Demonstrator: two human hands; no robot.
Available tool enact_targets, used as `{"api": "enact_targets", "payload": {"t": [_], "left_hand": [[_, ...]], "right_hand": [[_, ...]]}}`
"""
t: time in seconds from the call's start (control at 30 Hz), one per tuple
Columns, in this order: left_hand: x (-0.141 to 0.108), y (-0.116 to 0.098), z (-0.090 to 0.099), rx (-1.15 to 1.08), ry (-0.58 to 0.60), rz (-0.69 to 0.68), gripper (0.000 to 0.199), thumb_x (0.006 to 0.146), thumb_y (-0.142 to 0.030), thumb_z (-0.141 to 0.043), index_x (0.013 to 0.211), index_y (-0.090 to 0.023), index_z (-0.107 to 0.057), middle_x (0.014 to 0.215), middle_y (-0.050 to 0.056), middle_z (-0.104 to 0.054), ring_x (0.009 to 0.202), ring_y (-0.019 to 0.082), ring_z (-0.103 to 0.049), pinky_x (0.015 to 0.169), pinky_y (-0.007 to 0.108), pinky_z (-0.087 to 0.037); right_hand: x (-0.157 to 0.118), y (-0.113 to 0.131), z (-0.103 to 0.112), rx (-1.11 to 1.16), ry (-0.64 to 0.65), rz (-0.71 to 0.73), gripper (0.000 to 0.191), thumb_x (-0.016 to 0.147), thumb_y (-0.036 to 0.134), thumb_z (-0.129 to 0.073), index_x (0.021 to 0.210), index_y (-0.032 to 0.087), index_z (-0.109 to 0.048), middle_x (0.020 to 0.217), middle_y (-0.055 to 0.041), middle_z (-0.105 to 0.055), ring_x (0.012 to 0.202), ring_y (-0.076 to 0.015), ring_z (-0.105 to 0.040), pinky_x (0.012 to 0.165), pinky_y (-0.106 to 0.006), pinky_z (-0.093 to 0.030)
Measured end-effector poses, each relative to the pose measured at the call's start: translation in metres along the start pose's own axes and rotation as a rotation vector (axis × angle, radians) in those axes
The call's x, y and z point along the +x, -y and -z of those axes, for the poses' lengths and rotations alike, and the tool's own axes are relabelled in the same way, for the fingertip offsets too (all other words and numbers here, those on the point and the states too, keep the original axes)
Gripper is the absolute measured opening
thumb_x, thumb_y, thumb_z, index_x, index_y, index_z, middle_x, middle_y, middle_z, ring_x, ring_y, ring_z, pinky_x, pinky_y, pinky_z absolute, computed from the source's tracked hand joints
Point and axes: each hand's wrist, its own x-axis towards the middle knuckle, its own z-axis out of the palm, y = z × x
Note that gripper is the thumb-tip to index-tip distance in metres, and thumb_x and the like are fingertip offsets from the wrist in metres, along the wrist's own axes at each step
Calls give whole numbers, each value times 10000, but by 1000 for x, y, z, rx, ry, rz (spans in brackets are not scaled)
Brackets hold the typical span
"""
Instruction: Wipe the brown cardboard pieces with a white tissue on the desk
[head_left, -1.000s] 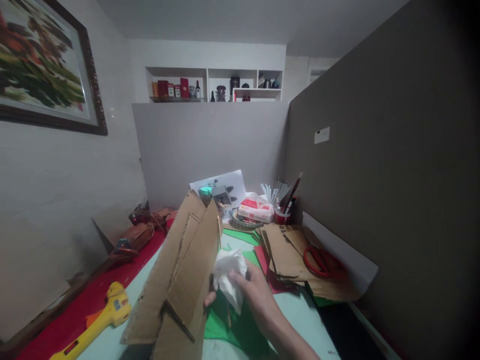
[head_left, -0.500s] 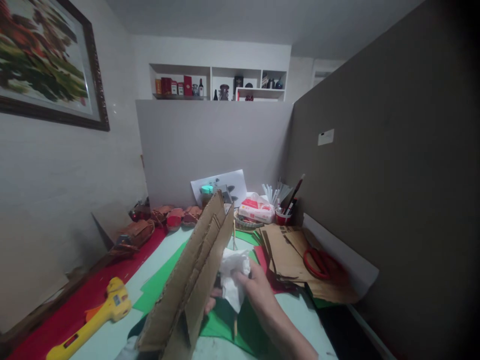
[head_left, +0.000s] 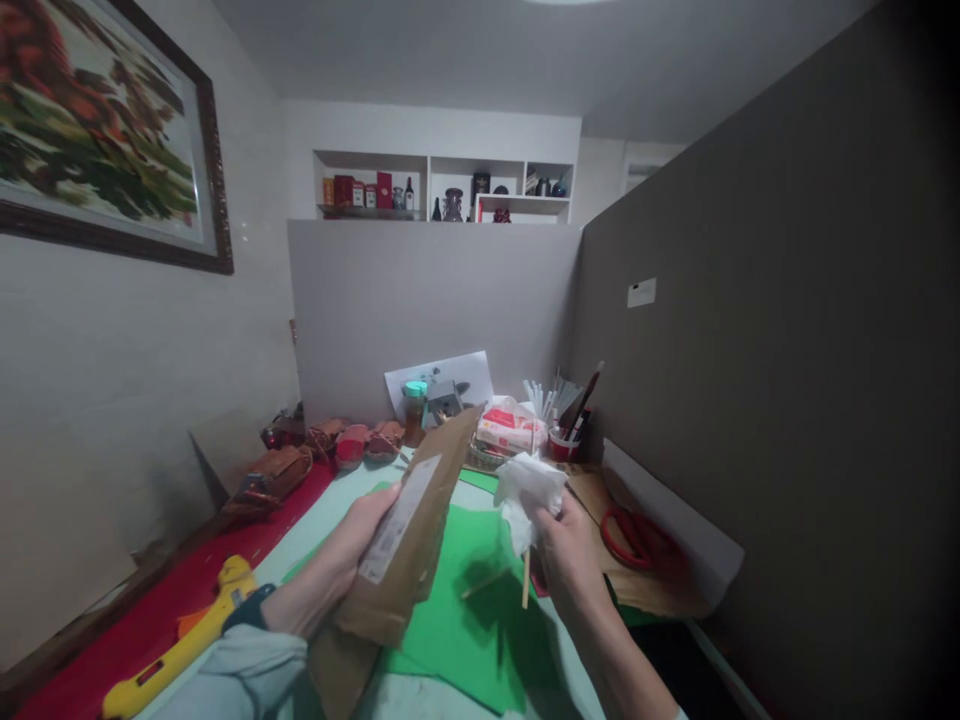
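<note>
My left hand (head_left: 360, 540) grips a folded piece of brown cardboard (head_left: 424, 510) by its left side, with the thumb on a white label. The cardboard stands tilted above green sheets (head_left: 457, 640). In my right hand (head_left: 562, 530) is a crumpled white tissue (head_left: 529, 490), and a thin wooden stick (head_left: 526, 585) points down from below it. Tissue and cardboard are apart. How the fingers hold the stick is hidden by the tissue.
A yellow glue gun (head_left: 180, 650) lies at the left on red cloth. Red-handled scissors (head_left: 637, 540) rest on brown cardboard sheets at the right. At the back stand a jar (head_left: 415, 410), a tissue pack (head_left: 511, 425) and a pen cup (head_left: 564, 445).
The cardboard has turned, now showing its labelled face, and my left hand has come into fuller view. My right hand has moved right and slightly up with the tissue.
</note>
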Motion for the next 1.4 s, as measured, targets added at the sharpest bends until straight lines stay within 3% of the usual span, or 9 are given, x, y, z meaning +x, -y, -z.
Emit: {"api": "enact_targets", "payload": {"t": [0.17, 0.37, 0.67, 0.83, 0.97, 1.03, 1.13, 1.27, 1.4], "left_hand": [[35, -12, 27, 260, -76, -116, 779, 792, -863, -414, 955, -137, -646, 978, 113, -660, 903, 272, -620, 866, 434, -476], [77, -10, 50, 724, 15, -218, 622, 957, -684, -347, 903, -157, -673, 936, 91, -663, 915, 262, -609, 911, 432, -428], [95, 16, 31, 962, 186, -331, 589, 1002, -626, -325, 691, -180, -553, 685, 25, -528, 672, 199, -515, 732, 357, -421], [102, 23, 30, 933, 249, -480, 560, 952, -659, -396, 972, -170, -667, 961, 92, -614, 930, 252, -551, 886, 421, -416], [85, 13, 4, 890, 283, -579, 621, 912, -692, -408, 1064, -150, -672, 1019, 140, -579, 993, 290, -507, 913, 463, -384], [63, 3, -22, 826, 380, -574, 620, 924, -713, -385, 903, -158, -660, 920, 106, -590, 850, 244, -535, 783, 387, -419], [25, -12, -58, 763, 547, -571, 599, 884, -752, -474, 900, -172, -624, 846, 52, -605, 709, 202, -542, 617, 320, -399], [-8, -22, -82, 834, 593, -638, 471, 820, -613, -691, 1009, -183, -650, 993, 101, -619, 861, 285, -579, 759, 392, -468], [-16, -18, -90, 917, 603, -707, 241, 857, -275, -606, 1072, -164, -612, 1144, 157, -608, 1035, 332, -573, 939, 447, -488]], "right_hand": [[2, 11, 5, -41, -45, 68, 358, 657, 380, -652, 922, 141, -684, 864, -82, -724, 749, -259, -605, 653, -315, -454], [3, 7, 8, -125, 7, 84, 381, 634, 339, -596, 934, 139, -717, 862, -80, -734, 776, -276, -607, 660, -317, -437], [6, 9, 13, -199, -11, 144, 367, 710, 351, -571, 968, 130, -708, 859, -82, -720, 782, -272, -600, 666, -317, -428], [7, 7, 14, -222, -8, 158, 380, 708, 337, -578, 993, 127, -716, 892, -86, -728, 813, -278, -607, 689, -321, -433], [6, 4, 14, -243, -18, 149, 374, 723, 337, -574, 1006, 134, -709, 898, -86, -723, 827, -282, -600, 695, -324, -425], [7, 3, 14, -251, -19, 145, 368, 726, 349, -558, 989, 139, -706, 885, -85, -717, 813, -283, -596, 692, -329, -423], [7, 2, 14, -260, -20, 144, 359, 711, 369, -549, 945, 143, -700, 876, -89, -713, 806, -290, -593, 688, -336, -421], [7, 2, 14, -267, -23, 139, 359, 692, 368, -576, 945, 145, -699, 885, -89, -717, 811, -293, -590, 690, -335, -410], [3, 2, 11, -261, -12, 123, 322, 708, 371, -582, 913, 150, -694, 835, -74, -710, 773, -283, -581, 673, -330, -399]]}}
